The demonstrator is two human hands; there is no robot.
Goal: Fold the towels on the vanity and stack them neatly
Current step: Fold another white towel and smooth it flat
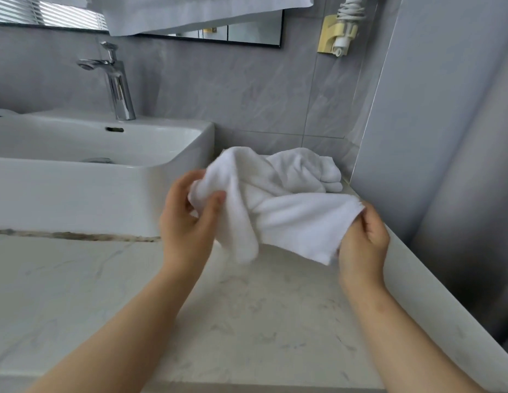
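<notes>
A small white towel (278,219) hangs crumpled in the air above the marble vanity top (247,321). My left hand (187,219) grips its bunched left end, thumb on top. My right hand (363,239) pinches its right edge near a corner. Behind it, a second white towel (309,168) lies rumpled on the counter in the back corner, against the wall.
A white basin (99,194) with a chrome tap (116,80) stands to the left, close to my left hand. A grey wall (445,137) bounds the counter on the right. A larger towel (190,12) hangs above, and a wall-mounted hair dryer (340,26).
</notes>
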